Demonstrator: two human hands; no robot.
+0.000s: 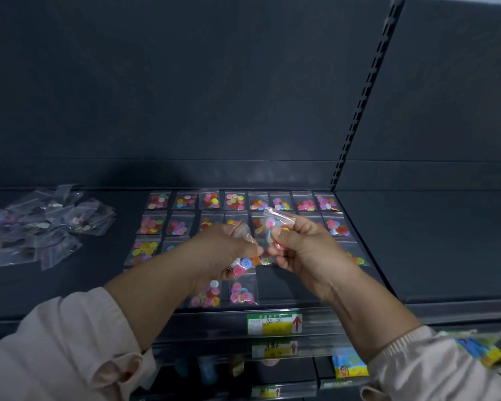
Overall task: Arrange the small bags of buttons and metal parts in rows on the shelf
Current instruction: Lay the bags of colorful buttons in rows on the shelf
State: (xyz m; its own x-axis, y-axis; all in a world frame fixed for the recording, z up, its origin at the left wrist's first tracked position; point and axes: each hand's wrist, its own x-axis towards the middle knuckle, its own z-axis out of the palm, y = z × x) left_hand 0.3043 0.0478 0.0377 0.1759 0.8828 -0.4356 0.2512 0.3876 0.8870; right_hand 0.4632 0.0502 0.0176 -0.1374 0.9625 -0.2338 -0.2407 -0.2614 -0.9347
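Three rows (235, 201) down, fourth begun — my left hand (226, 250) and right hand (304, 244) each pinch a button bag (275, 224); loose pile (41, 224) waits.

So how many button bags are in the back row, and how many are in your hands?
Back row: 8 bags
Left hand: 1 bag
Right hand: 1 bag
Total: 10 bags
Other rows are partly hidden, and the pile is too jumbled to count.

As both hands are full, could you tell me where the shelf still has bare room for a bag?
Bare: the shelf right of the front-row bag, and in front of the loose pile. Crowded: back rows.
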